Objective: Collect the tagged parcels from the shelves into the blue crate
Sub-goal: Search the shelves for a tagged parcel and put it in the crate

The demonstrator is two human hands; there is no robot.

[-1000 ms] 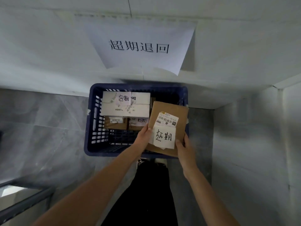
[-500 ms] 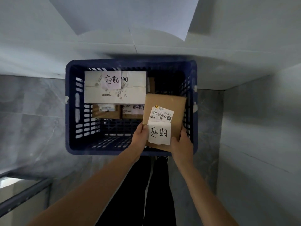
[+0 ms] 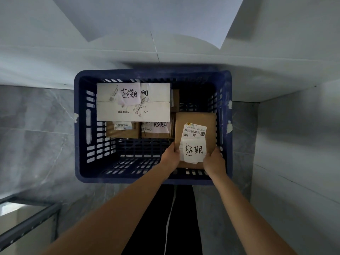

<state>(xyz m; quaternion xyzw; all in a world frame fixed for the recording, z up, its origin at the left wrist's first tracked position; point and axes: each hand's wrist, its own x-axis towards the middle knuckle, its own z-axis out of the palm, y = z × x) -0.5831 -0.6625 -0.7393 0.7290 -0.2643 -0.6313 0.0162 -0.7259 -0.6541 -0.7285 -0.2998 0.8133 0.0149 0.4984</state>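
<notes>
1. Fingers of the left hand curl round the near left edge of the brown parcel; fingers of the right hand curl round its near right corner. Both hands grip it, one on each side.
2. Brown parcel: a flat cardboard box held inside the blue crate, in the right half, close to the right wall. Whether its underside touches the crate floor cannot be told.
3. Printed barcode label on the top face of the brown parcel; just below it, a white paper tag with black handwritten characters, lying between the two hands.
4. Blue crate: a slotted plastic box standing on the grey floor, its far rim against the white wall.
5. White box in the far left part of the crate, bearing its own handwritten tag and several barcode strips.
6. Two small brown boxes partly under the near edge of the white box, side by side; the right one carries a handwritten tag.
7. Forearms reach in from the bottom of the view; dark trousers show between them.
8. Grey metal frame at the lower left corner, well apart from the crate.
</notes>
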